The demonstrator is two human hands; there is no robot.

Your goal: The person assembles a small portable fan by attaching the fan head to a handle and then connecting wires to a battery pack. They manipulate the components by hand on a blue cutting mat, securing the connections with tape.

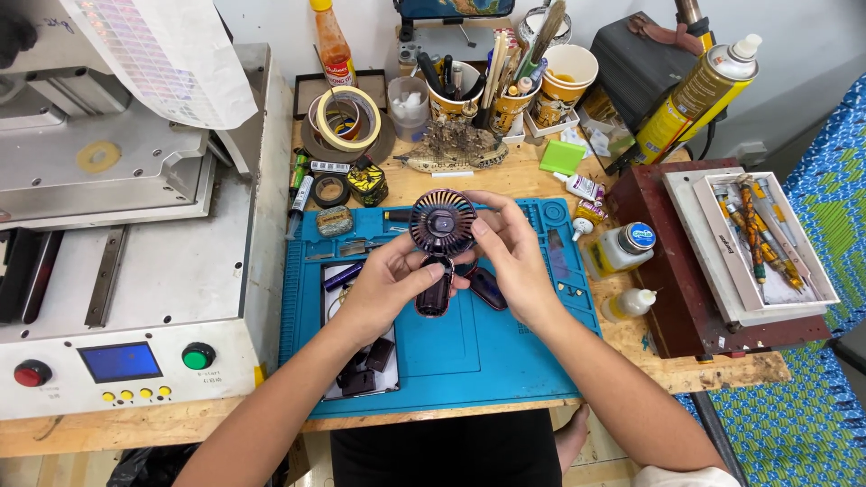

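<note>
Held above the blue mat (505,361) on the bench (722,365), the small dark handheld fan (441,243) looks light, rigid plastic with a fragile slatted head, so the left hand (383,284) pinches its handle while the right hand (510,252) pinches the head's rim.

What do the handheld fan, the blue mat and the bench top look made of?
Handheld fan, held by left hand and right hand: likely moulded plastic, dark and glossy, with thin grille ribs. Blue mat: probably silicone or rubber, matte, with moulded compartments. Bench top: wood, bare light surface with visible grain.
</note>
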